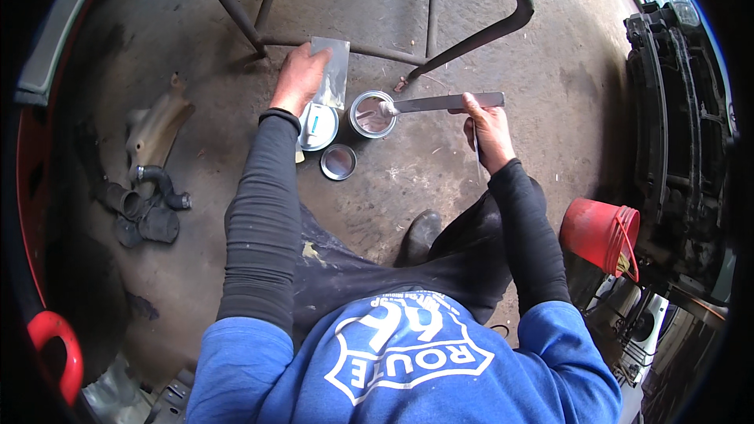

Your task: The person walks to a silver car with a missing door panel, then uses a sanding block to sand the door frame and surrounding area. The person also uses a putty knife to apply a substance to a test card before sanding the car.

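1. Holds a plate in the left hand, with fingers closed on its left edge; shows pale smears toward its lower end, just above the tub.
2. Grips a flat strip in the right hand, with fingers closed around its right end.
3. Points the strip leftward, with its left end over the mouth of the open can and a pale lump of paste on that end.
4. Contains, in that can, pinkish-brown paste, visible across the mouth; cannot tell how deep.
5. Just left of the can, a white-topped tub, bearing a white piece with a blue stripe; hides any contents.
6. On the floor, near both containers, a round lid with a metallic rim and a brownish middle.
7. Well apart, to the right, a red bucket, with something yellowish at its mouth; cannot tell what.
8. Beyond the can, a tubular metal frame; far left, black pipes.
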`<state>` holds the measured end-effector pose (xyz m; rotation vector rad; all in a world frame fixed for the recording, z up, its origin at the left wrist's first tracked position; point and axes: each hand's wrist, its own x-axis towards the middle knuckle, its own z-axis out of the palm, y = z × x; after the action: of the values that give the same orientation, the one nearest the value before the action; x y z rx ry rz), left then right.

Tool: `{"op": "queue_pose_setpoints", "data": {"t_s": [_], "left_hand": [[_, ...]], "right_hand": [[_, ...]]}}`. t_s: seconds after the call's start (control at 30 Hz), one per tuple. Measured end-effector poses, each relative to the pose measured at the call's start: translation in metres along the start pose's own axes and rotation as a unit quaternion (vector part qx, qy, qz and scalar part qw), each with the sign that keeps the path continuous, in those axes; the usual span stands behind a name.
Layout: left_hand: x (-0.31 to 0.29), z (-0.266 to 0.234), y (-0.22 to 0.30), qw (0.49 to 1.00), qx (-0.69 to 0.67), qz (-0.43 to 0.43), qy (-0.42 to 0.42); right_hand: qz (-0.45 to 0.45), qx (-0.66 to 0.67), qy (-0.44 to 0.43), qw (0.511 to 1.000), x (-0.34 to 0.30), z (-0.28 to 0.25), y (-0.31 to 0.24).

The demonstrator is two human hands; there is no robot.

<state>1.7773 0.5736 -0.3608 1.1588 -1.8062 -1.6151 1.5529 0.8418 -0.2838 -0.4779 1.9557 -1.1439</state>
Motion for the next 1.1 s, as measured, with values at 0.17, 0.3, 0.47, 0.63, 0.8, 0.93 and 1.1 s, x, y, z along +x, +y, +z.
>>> {"op": "queue_pose_setpoints", "data": {"t_s": [0.17,0.3,0.47,0.63,0.8,0.93,1.1], "left_hand": [[-0.001,0.018,-0.003,0.999,0.015,0.034,-0.017],[-0.010,0.025,0.007,0.997,-0.034,0.024,-0.071],[-0.025,0.033,0.025,0.954,-0.264,-0.095,-0.102],[-0.028,0.030,0.036,0.878,-0.415,-0.193,-0.136],[-0.030,0.024,0.038,0.827,-0.460,-0.276,-0.167],[-0.031,0.024,0.039,0.781,-0.512,-0.301,-0.194],[-0.031,0.024,0.041,0.784,-0.516,-0.303,-0.166]], "right_hand": [[-0.097,-0.008,0.007,0.995,-0.031,-0.012,-0.054],[-0.147,-0.012,-0.013,0.989,-0.055,-0.022,-0.098],[-0.152,-0.011,-0.049,0.987,-0.080,-0.024,-0.139],[-0.176,-0.005,-0.098,0.980,-0.077,-0.018,-0.137],[-0.242,-0.065,-0.086,0.964,-0.075,-0.021,-0.111],[-0.419,-0.172,-0.060,0.889,-0.075,0.000,-0.078],[-0.512,-0.271,-0.022,0.815,-0.081,0.022,-0.046]]}}
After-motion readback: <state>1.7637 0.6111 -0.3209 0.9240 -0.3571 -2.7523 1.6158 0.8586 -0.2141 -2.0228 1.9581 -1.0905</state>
